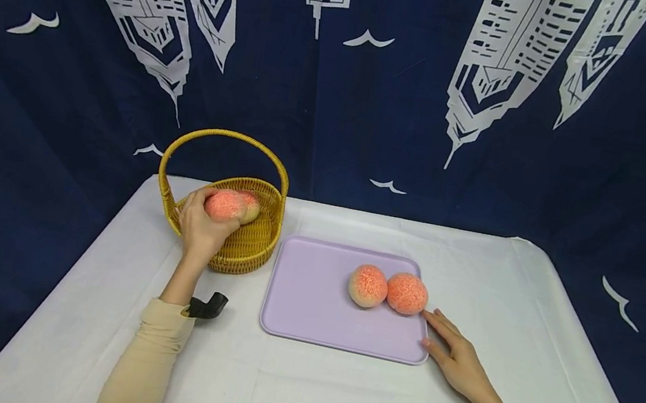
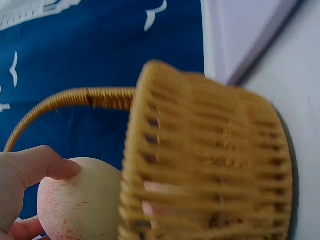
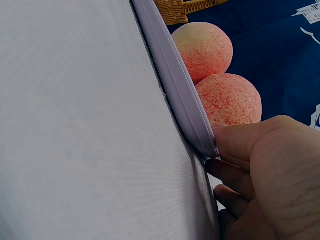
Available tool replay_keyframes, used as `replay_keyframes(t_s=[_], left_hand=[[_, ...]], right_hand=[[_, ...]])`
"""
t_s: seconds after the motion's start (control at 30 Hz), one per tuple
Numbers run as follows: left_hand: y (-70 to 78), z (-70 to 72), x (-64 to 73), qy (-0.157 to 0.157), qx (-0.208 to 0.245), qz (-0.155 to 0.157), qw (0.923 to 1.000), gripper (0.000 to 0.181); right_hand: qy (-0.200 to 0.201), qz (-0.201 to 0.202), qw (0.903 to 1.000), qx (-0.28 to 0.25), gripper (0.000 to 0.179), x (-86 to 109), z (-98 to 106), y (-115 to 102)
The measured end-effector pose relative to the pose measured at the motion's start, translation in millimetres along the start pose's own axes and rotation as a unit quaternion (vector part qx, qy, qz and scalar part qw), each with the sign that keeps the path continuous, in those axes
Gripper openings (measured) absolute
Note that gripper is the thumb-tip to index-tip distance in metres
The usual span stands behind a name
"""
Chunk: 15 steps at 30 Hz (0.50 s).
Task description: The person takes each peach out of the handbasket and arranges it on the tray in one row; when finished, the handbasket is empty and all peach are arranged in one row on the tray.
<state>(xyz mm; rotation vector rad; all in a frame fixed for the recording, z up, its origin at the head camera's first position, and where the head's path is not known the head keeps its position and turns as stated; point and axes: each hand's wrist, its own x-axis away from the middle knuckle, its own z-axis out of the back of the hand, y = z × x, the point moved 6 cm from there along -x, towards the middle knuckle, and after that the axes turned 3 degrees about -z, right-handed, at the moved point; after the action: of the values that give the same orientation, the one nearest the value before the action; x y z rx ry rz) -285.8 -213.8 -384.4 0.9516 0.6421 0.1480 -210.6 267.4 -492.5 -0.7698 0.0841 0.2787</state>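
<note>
Peaches (image 1: 368, 286), two side by side, sit on the lilac tray (image 1: 309, 297) toward its right end; the right hand (image 1: 458, 364) touches the tray's right edge, its grip loose, fingers extended. Left of the tray, on the white tabletop (image 1: 331, 398), the left hand (image 1: 202, 232) grips a third peach (image 1: 224, 204) over a wicker basket (image 1: 244, 261); a fourth peach (image 1: 251, 208) shows just behind. Beyond the tray hangs a navy cloth (image 1: 342, 114).

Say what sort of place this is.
Probably a staged tabletop recording area: a white-covered table, a navy skyline-print cloth hanging behind it, and black wrist-worn devices.
</note>
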Motion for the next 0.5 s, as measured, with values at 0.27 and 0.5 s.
replay_keyframes(t_s=[0.27, 0.5], left_hand=[[22.5, -19.7, 12.4, -0.05, 0.007, -0.027, 0.9984, 0.062], [47.9, -45.1, 31.0, -0.089, 0.039, -0.077, 0.9923, 0.059]], right_hand=[[0.001, 0.002, 1.0, 0.0, 0.047, 0.3, -0.4, 0.9], [0.002, 0.004, 1.0, 0.005, 0.047, 0.4, 0.1, 0.2]])
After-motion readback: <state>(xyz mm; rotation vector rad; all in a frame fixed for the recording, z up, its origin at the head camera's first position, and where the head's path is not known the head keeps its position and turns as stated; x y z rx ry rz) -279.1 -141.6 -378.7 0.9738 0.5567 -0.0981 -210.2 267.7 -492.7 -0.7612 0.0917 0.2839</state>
